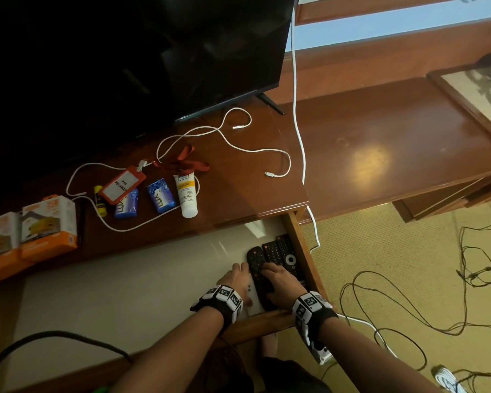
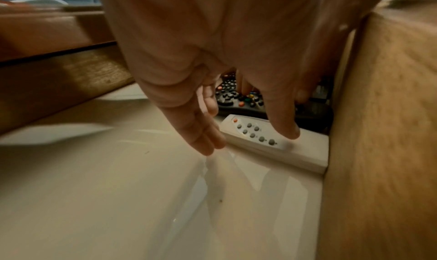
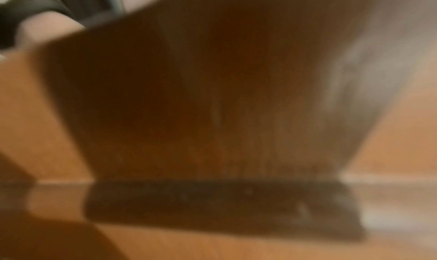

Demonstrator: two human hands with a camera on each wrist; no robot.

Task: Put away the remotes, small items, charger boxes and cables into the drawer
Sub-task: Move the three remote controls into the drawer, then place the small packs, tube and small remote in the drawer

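Observation:
The drawer (image 1: 301, 252) stands pulled out, its pale bottom mostly bare. At its right end lie three black remotes (image 1: 279, 253) side by side and a white remote (image 2: 272, 146) against the front wall. My left hand (image 1: 234, 276) hangs over the white remote with straight fingers (image 2: 203, 142), the thumb touching its top. My right hand (image 1: 277, 277) rests on the black remotes. The right wrist view is only a brown blur. On the cabinet top lie a white cable (image 1: 230, 143), a red badge holder (image 1: 122, 184), a glue stick (image 1: 99, 199), two blue packs (image 1: 160, 194), a white tube (image 1: 185, 194) and two orange charger boxes (image 1: 50, 225).
A dark TV (image 1: 125, 52) stands at the back of the cabinet. Another white cable (image 1: 298, 109) hangs down past the drawer's right corner. Black cables (image 1: 408, 307) sprawl over the carpet on the right. A thick black cable (image 1: 54, 334) crosses the drawer's front left.

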